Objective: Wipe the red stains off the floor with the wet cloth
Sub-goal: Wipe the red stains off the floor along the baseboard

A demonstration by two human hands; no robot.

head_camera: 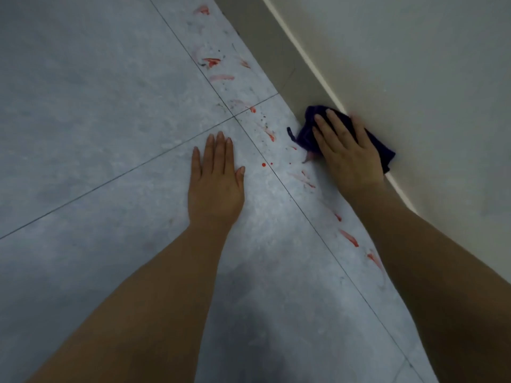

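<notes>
My right hand (347, 152) presses flat on a dark purple cloth (307, 136), which is bunched against the base of the wall. Red stains run in a band along the wall: smears far up (211, 62), streaks and drops beside the cloth (271, 135), small dots (263, 164), and more smears nearer me (349, 237). My left hand (215, 183) lies palm down on the grey tile floor (96, 120), fingers straight and together, holding nothing, left of the stains.
A cream wall (414, 78) with a grey skirting strip (265, 48) bounds the floor on the right. Dark grout lines cross near my left fingertips (234, 116). Bare grey tile spreads out to the left.
</notes>
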